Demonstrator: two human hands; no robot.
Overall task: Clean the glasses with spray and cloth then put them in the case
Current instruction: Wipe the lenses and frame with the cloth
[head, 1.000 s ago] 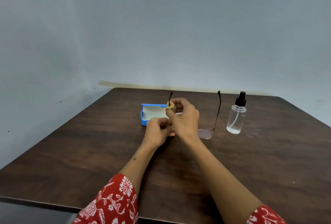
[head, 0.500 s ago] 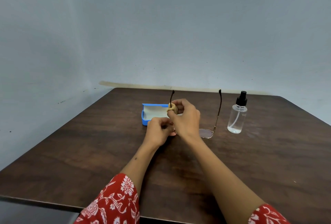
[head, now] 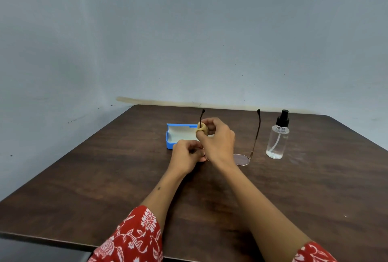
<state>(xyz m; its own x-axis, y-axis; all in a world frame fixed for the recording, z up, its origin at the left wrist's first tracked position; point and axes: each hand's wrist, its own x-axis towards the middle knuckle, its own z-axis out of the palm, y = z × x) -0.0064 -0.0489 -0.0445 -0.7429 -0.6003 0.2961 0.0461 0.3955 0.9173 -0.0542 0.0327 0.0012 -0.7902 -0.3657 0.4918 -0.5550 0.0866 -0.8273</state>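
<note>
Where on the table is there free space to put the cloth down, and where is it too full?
Bare wood lies left of the blue case, on the whole near part of the table on either side of the forearms, and right of the spray bottle. It is crowded at the far middle, where both hands, the cloth and the glasses sit close together.

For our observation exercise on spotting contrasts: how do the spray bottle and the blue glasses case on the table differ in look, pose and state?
The spray bottle is clear with a black pump top; the glasses case is opaque blue with a pale lining. The spray bottle stands upright and tall; the glasses case lies flat and low. The spray bottle is capped; the glasses case is open. Both rest on the brown table, and neither hand touches them.
</note>
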